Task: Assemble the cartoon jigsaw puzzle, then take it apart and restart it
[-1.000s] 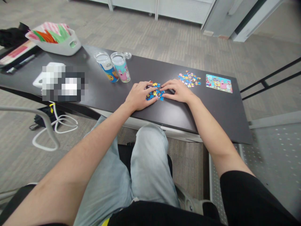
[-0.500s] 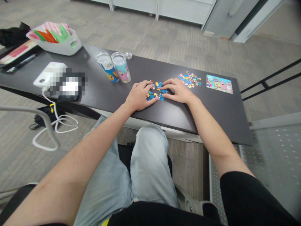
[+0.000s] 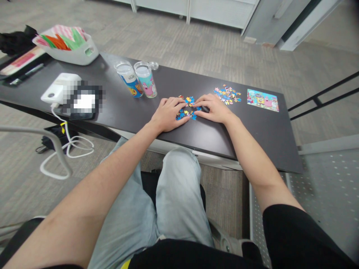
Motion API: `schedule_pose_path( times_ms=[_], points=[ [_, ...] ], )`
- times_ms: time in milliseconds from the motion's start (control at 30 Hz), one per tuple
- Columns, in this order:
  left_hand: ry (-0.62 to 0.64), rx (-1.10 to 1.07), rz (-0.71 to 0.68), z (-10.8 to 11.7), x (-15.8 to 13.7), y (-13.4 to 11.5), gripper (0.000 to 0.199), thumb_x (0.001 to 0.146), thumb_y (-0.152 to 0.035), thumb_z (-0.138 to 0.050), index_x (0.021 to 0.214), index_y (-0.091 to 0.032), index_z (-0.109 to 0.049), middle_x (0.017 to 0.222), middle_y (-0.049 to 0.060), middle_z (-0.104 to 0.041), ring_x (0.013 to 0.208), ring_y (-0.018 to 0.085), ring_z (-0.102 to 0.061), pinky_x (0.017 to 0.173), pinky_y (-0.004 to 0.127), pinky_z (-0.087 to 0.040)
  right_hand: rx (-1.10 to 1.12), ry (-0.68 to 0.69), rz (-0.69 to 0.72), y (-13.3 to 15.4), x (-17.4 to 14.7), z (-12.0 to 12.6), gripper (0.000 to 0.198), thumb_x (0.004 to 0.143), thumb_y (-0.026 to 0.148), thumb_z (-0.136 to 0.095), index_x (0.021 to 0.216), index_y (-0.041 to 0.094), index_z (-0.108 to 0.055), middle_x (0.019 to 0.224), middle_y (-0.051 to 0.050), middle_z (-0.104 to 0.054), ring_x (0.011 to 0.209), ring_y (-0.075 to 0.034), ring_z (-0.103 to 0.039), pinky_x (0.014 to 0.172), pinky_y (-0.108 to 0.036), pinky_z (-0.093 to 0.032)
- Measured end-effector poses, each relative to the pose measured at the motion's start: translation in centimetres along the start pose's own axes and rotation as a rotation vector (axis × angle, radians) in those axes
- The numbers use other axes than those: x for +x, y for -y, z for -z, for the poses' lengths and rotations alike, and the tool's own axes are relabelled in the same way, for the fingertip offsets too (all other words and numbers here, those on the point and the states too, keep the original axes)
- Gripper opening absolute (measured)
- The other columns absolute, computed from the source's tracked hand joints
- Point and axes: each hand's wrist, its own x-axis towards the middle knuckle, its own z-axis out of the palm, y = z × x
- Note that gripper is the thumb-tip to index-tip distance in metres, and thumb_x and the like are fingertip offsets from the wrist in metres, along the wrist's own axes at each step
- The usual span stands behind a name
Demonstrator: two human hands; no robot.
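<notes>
Small blue and yellow jigsaw pieces [image 3: 190,100] lie in a loose group on the dark table [image 3: 252,134], between my two hands. My left hand [image 3: 167,115] rests at the group's left side, fingers apart, with the fingertips on or beside the pieces. From the right, my right hand [image 3: 213,109] reaches to the same group, fingers spread and bent, tips touching pieces. My fingers cover some of them. Beyond my right hand lies a second pile of jigsaw pieces [image 3: 227,94]. Right of that pile is a flat cartoon picture card [image 3: 263,100].
Two clear-topped cartoon cylinders [image 3: 129,80] stand left of my hands, with a round clear lid [image 3: 154,65] behind. Farther left are a white device [image 3: 60,87] with a cable, a blurred-out dark object [image 3: 84,108], and a white basket [image 3: 67,52] of colourful packets.
The whole view has shifted very slightly. Both hands stay over the same group of jigsaw pieces, with only tiny finger movements; the other things lie as before.
</notes>
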Motion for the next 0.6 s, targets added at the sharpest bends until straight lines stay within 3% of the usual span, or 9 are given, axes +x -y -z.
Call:
schedule_pose_path(
  times_ms=[167, 433, 600],
  points=[
    [-0.046, -0.012, -0.025, -0.84, 0.02, 0.68, 0.07, 0.119, -0.062, -0.068, 0.171, -0.018, -0.085, 0.181, 0.019, -0.08, 0.173, 0.045, -0.07, 0.144, 0.067, -0.046, -0.001, 0.002, 0.035, 0.12, -0.05, -0.35, 0.07, 0.121, 0.092, -0.069, 0.15, 0.035, -0.099, 0.157, -0.017, -0.092, 0.144, -0.051, -0.083, 0.127, -0.079, -0.059],
    [-0.048, -0.043, -0.033, -0.77, -0.07, 0.7, 0.08, 0.117, -0.067, -0.063, 0.173, -0.013, -0.085, 0.183, 0.02, -0.079, 0.177, 0.044, -0.071, 0.149, 0.069, -0.043, 0.008, 0.033, 0.003, -0.12, -0.01, -0.23, 0.069, 0.12, 0.091, -0.071, 0.157, 0.038, -0.095, 0.159, -0.017, -0.089, 0.146, -0.051, -0.08, 0.131, -0.079, -0.058],
    [-0.039, -0.042, -0.031, -0.58, -0.16, 0.47, 0.074, 0.117, -0.064, -0.067, 0.171, -0.016, -0.086, 0.183, 0.02, -0.079, 0.177, 0.044, -0.071, 0.149, 0.071, -0.043, 0.0, 0.014, 0.013, -0.32, 0.01, -0.52, 0.066, 0.12, 0.084, -0.075, 0.161, 0.036, -0.094, 0.155, -0.019, -0.086, 0.142, -0.051, -0.078, 0.129, -0.078, -0.059]
  ],
)
